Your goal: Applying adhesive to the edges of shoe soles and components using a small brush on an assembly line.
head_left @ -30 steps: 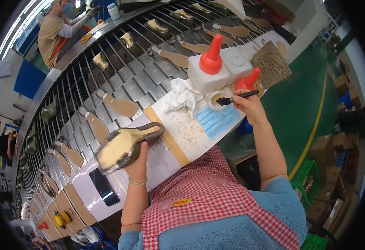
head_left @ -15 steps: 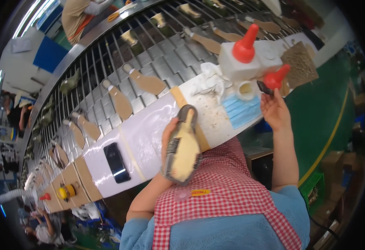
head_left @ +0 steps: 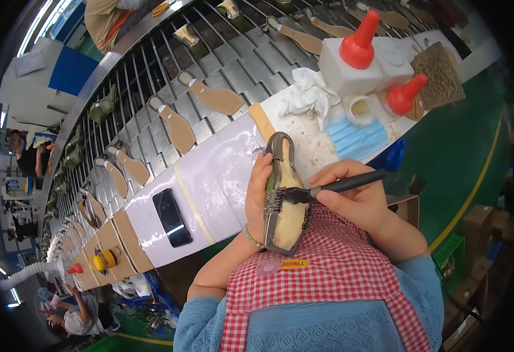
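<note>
The half-made shoe (head_left: 288, 229) is held sole-side up before the checked apron (head_left: 304, 287), at the near edge of the white bench (head_left: 227, 170), its left flank gripped by the fingers of the left hand (head_left: 258, 196), apparently so that the cream underside is left exposed. The black brush (head_left: 356, 180) is pinched by its handle between the thumb and fingers of the right hand (head_left: 356, 205), low enough, it seems, for its head to be steered along the shoe's left rim. The open pot (head_left: 360, 110) is set within the right hand's reach, probably for easy dipping, beside a blue mask (head_left: 356, 136) and a crumpled white cloth (head_left: 309, 97). A phone (head_left: 172, 217) is laid farther left. Beyond, tan soles (head_left: 216, 97) are spread along a slatted metal conveyor (head_left: 224, 73); a green floor (head_left: 474, 158) is marked with a yellow line.
</note>
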Demonstrator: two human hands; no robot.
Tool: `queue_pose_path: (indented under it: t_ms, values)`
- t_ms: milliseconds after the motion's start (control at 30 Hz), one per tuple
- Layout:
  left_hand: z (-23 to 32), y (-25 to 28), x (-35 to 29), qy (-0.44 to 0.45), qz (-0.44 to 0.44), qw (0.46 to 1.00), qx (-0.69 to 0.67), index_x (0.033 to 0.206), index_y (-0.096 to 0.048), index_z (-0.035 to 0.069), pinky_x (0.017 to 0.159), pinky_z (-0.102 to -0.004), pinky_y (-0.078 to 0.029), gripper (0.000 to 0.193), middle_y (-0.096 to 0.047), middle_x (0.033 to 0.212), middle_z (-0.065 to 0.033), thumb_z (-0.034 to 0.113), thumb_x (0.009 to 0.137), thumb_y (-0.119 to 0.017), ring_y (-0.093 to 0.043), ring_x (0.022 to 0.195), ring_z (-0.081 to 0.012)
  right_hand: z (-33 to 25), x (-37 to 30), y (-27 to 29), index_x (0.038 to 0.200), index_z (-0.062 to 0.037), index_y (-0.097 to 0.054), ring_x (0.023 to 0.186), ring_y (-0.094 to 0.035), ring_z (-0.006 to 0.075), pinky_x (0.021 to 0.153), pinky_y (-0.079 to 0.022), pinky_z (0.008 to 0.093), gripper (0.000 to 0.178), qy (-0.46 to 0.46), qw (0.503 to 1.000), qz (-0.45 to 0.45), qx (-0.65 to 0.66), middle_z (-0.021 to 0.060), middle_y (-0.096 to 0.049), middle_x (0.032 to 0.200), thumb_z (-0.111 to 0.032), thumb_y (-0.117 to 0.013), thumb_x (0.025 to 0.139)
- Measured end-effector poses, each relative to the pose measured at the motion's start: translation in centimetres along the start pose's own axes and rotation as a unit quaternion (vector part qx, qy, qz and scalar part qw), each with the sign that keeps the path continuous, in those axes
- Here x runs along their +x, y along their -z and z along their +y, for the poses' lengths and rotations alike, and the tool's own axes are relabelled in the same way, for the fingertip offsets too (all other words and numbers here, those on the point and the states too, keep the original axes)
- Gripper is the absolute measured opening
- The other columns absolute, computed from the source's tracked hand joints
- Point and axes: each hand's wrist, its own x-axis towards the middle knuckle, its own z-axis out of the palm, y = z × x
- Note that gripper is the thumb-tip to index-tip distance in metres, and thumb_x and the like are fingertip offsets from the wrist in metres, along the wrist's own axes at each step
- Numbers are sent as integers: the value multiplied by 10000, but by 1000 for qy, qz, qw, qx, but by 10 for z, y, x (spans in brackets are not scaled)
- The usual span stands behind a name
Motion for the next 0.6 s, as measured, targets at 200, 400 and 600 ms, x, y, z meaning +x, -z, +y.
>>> queue_pose_path:
  t_ms: [200, 400, 600]
  values:
    - [12, -1, 2, 0, 4, 1000, 11, 1385, -276, 108, 1058, -357, -371, 801, -271, 1449, -117, 34, 734, -737, -360, 1306, -249, -7, -2, -2, 897, 10, -615, 786, -611, 135, 694, -478, 249, 150, 102, 985, -20, -138, 93, -640, 894, -16, -699, 775]
    - [2, 3, -5, 83, -9, 996, -25, 1381, -290, 102, 1034, -333, -385, 580, -317, 1426, -93, 75, 869, -562, -393, 1269, -210, -11, -3, -4, 856, -3, -613, 770, -631, 185, 680, -483, 276, 160, 42, 994, -47, -90, 107, -648, 857, -18, -721, 739]
    - [15, 10, 9, -21, -12, 995, 98, 1370, -288, 98, 1059, -365, -352, 843, -287, 1434, -147, -15, 677, -754, -344, 1313, -287, -20, 0, -11, 843, -16, -613, 766, -646, 261, 690, -498, 318, 198, 200, 944, -76, -251, 131, -640, 838, -27, -744, 695]
